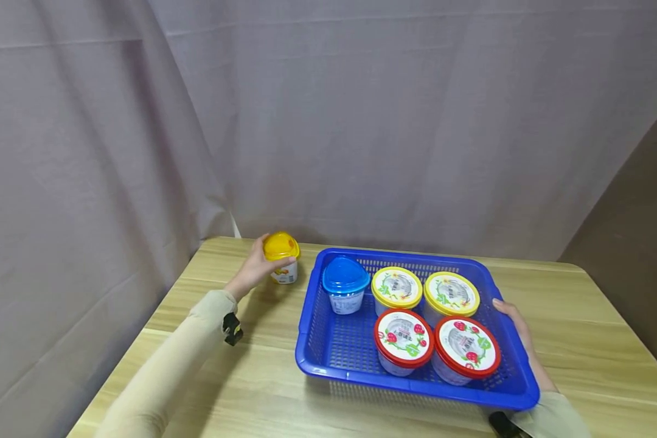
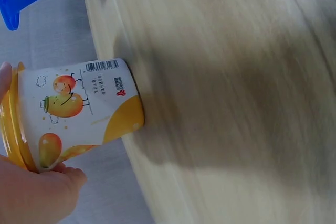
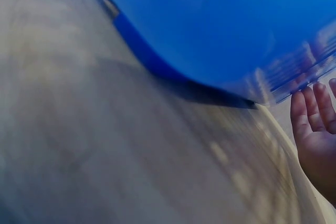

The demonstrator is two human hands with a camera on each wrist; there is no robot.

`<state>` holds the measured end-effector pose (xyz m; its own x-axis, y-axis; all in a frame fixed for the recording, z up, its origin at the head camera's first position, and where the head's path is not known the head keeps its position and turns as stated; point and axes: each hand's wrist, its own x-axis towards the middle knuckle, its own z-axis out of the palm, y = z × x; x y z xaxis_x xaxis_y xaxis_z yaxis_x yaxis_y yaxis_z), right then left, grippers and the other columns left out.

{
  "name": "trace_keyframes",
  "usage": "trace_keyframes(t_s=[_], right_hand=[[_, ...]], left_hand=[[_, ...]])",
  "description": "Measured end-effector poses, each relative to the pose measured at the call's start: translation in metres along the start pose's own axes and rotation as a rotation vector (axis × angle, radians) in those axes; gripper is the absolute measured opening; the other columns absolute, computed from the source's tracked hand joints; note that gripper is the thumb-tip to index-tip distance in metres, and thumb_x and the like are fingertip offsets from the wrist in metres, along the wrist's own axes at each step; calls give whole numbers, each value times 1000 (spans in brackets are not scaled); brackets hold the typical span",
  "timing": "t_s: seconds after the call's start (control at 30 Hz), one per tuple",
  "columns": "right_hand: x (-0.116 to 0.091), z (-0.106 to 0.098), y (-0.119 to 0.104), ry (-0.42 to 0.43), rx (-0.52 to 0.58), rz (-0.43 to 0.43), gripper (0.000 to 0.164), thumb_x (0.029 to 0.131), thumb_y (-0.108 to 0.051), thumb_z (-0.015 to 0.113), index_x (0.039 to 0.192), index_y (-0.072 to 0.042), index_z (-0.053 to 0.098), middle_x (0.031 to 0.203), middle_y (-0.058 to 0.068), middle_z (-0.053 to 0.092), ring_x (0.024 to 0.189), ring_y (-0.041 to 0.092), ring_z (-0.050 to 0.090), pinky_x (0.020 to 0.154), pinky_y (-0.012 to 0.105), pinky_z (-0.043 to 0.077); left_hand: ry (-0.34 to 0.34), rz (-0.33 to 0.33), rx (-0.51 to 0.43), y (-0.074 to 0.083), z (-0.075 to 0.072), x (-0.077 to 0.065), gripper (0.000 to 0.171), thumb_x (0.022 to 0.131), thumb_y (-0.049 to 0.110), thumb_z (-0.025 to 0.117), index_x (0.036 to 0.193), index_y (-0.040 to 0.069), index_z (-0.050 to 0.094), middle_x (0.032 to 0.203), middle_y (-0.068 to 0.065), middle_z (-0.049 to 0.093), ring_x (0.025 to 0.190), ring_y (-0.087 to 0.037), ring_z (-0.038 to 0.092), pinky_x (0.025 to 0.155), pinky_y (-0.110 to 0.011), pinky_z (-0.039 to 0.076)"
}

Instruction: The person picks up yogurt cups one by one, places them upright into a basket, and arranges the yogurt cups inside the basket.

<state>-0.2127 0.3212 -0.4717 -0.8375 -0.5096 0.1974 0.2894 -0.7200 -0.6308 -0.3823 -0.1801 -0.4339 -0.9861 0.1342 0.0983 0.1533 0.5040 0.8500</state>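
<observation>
My left hand [image 1: 256, 267] grips a plastic cup [image 1: 286, 272] with a yellow lid at the back left, thumb in front and fingers behind. In the left wrist view the cup [image 2: 79, 100] shows mango drawings, and its base is right at the tabletop. My right hand [image 1: 516, 321] holds the right side of a blue plastic basket [image 1: 334, 372], thumb on the rim. In the right wrist view several fingers [image 3: 314, 109] reach up under the basket's rim. Inside the basket stand a blue-lidded cup [image 1: 345, 277], two yellow-rimmed tubs [image 1: 396, 287] and two red-rimmed tubs [image 1: 404, 336].
The basket stands on a light wooden table [image 1: 263, 377], to the right of the yellow-lidded cup. A grey cloth [image 1: 361, 121] hangs behind the table's back edge. A brown surface [image 1: 635, 243] lies beyond the right edge.
</observation>
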Motion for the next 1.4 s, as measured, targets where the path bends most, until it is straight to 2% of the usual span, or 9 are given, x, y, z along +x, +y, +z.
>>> trace_keyframes(t_s=[0.07, 0.2, 0.37, 0.57, 0.73, 1.0, 1.23, 1.4], right_hand=[[1, 0, 1, -1, -12, -10, 75, 105, -27, -3, 126, -4, 65, 120, 11, 70, 111, 20, 66, 98, 31, 50], [-1, 0, 2, 87, -113, 8, 71, 106, -29, 0, 123, -11, 67, 117, 5, 70, 108, 16, 66, 95, 29, 52], [-4, -1, 2, 188, -165, 55, 60, 107, -35, 11, 123, -18, 67, 117, 1, 70, 107, 14, 65, 93, 29, 53], [-7, 1, 1, 332, -214, 120, 48, 106, -46, 26, 118, -23, 66, 112, -1, 69, 103, 14, 66, 90, 32, 55], [-7, 1, 1, 362, -271, 124, 46, 106, -47, 26, 120, -26, 64, 113, -2, 68, 104, 14, 65, 90, 32, 55], [-7, -3, 1, 307, -256, 99, 48, 106, -43, 23, 121, -26, 65, 114, -2, 69, 104, 13, 65, 90, 32, 55], [-5, -5, 0, 159, -214, 44, 59, 107, -33, 11, 124, -20, 66, 117, -1, 69, 107, 12, 65, 92, 29, 53], [-1, -4, -1, 21, -96, -4, 75, 105, -27, -4, 127, -9, 66, 118, 8, 70, 108, 17, 66, 95, 30, 52]], left_hand=[[13, 5, -17, -1, 0, -1, 107, 84, 39, 81, 158, 0, 15, 158, -26, 25, 143, -40, 33, 119, -52, 25], [34, 7, -41, -3, 0, -1, 106, 83, 37, 83, 157, 0, 18, 156, -27, 28, 142, -40, 34, 119, -52, 25], [36, -6, -85, -7, 2, 1, 108, 81, 39, 85, 158, 2, 19, 155, -26, 32, 141, -40, 35, 118, -52, 25], [37, -5, -84, -9, 4, -3, 106, 82, 38, 84, 157, 2, 19, 154, -26, 35, 140, -40, 38, 118, -52, 26], [38, -8, -86, -10, 5, -4, 104, 82, 36, 84, 156, 3, 20, 152, -25, 37, 138, -39, 40, 118, -51, 28], [51, -25, -30, -8, 3, -7, 103, 81, 40, 84, 156, 5, 24, 151, -27, 31, 137, -41, 38, 117, -54, 28], [81, -14, 2, -1, -7, -6, 99, 82, 39, 83, 155, 2, 26, 149, -28, 30, 135, -41, 39, 116, -54, 29], [90, 6, -3, 11, -20, -3, 99, 83, 40, 82, 155, 2, 25, 149, -27, 29, 134, -40, 39, 115, -54, 31]])
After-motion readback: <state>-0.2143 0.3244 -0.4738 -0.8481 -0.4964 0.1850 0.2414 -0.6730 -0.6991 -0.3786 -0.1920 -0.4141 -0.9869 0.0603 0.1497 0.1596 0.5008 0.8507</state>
